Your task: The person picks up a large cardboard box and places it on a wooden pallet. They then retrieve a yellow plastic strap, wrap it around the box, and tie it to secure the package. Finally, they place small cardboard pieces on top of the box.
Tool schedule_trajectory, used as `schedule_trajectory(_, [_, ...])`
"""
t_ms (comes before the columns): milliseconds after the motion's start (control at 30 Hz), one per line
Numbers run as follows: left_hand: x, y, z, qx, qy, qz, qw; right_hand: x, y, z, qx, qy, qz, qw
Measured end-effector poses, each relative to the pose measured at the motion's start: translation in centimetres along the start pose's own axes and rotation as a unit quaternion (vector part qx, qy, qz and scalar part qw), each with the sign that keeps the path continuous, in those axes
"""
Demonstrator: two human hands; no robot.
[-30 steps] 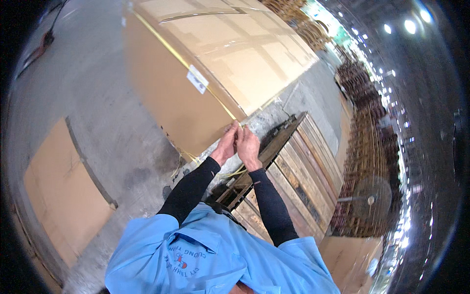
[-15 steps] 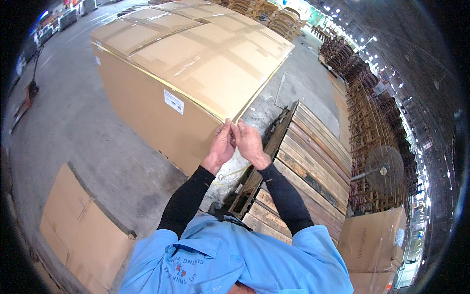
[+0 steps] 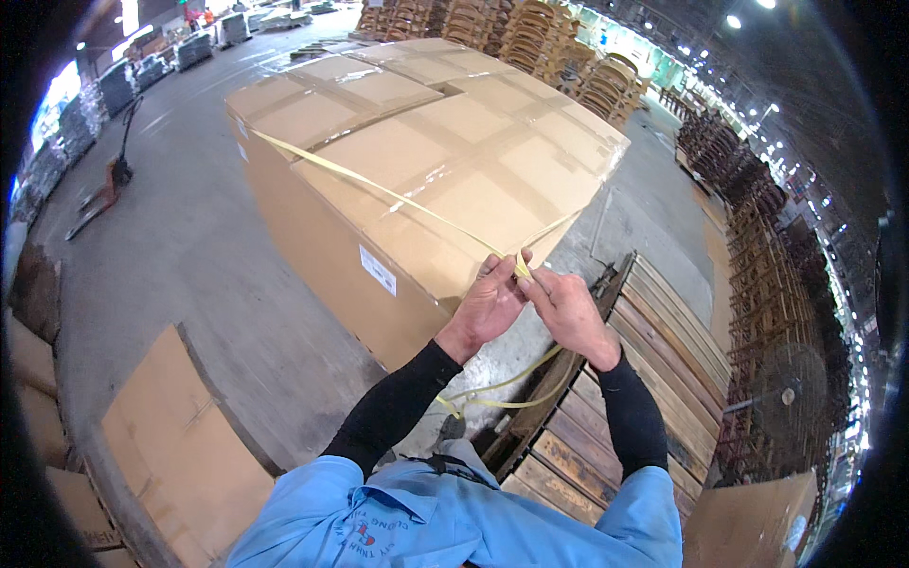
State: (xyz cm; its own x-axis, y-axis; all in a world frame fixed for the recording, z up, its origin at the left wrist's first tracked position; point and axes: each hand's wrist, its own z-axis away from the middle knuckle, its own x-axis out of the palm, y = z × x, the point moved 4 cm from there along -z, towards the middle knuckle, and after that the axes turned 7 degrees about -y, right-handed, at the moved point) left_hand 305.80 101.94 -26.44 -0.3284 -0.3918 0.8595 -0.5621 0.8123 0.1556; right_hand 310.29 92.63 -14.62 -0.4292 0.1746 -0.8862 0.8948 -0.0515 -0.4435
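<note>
A yellow strap (image 3: 383, 189) runs from the far left of a large taped carton (image 3: 473, 170) over its top to my hands. Above the carton's near corner, my left hand (image 3: 487, 305) pinches the strap between thumb and fingers. Close beside it, my right hand (image 3: 572, 312) grips the same strap, and the fingertips of both hands meet there. Another stretch of strap leads from the hands back toward the carton's right edge. Below the hands, a loose loop of strap (image 3: 507, 404) hangs down toward the floor. A white label (image 3: 378, 271) is on the carton's near side.
A slatted wooden platform (image 3: 653, 350) stands to the right, with a fan (image 3: 788, 393) beyond it. Flat cardboard (image 3: 185, 454) lies at lower left. Another carton (image 3: 757, 521) is at lower right. A pallet jack (image 3: 112, 180) and stacked wooden parts (image 3: 535, 43) stand farther off.
Both hands have lifted the strap up off the carton's near corner, so it now slants across the top. The view has shifted, and more of the loose loop shows below.
</note>
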Motion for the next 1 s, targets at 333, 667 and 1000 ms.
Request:
schedule_trajectory(333, [-4.8, 6.0, -6.9, 0.070, 0.158, -0.089, 0.981, -4.6, 9.4, -6.6, -0.131, -0.025, 0.041, 0.990])
schedule_trajectory(667, [-4.3, 9.8, -9.9, 0.097, 0.222, -0.206, 0.948, -9.5, 17.8, -9.4, -0.085, -0.131, -0.037, 0.987])
schedule_trajectory(1000, [-7.9, 11.6, -16.5, 0.066, 0.261, -0.255, 0.929, -7.5, 22.7, -8.2, -0.057, -0.067, -0.080, 0.993])
